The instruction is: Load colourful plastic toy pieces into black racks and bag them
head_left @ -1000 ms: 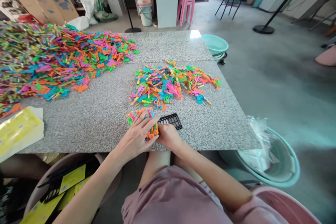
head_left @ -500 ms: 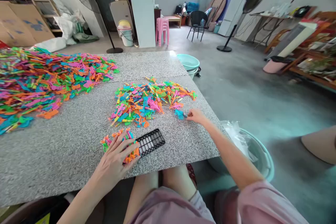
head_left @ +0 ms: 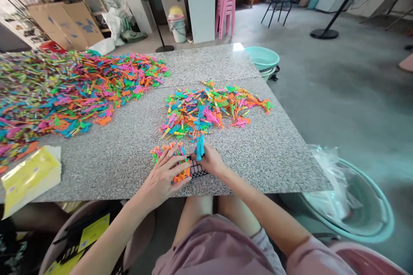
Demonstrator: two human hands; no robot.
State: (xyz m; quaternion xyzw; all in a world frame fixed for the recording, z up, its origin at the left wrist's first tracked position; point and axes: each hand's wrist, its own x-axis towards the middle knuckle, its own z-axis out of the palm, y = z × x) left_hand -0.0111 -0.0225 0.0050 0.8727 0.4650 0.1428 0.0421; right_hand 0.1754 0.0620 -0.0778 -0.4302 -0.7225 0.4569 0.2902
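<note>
My left hand [head_left: 166, 174] lies over the left part of a black grid rack [head_left: 198, 171], fingers and thumb around the bright plastic pieces [head_left: 182, 176] standing packed in it. Pinched in my right hand [head_left: 209, 159] is a blue plastic piece [head_left: 200, 147], upright over the uncovered right part of the rack. My right fingertips are partly hidden behind it. Just beyond the rack, a loose heap of small plastic pieces [head_left: 213, 114] in orange, pink, green and blue lies on the speckled stone table [head_left: 258, 159].
A much larger pile of similar pieces [head_left: 80, 90] covers the table's far left. At the left edge, a yellow-and-white card stack [head_left: 35, 176] sticks out, near a person's dark clothing. Tubs stand beside the table: a teal one with clear bags [head_left: 342, 197] right, another [head_left: 263, 58] behind.
My right hand has brought the blue piece from the right side of the heap leftward to the rack. My left hand stays on the rack. The view has shifted left and down.
</note>
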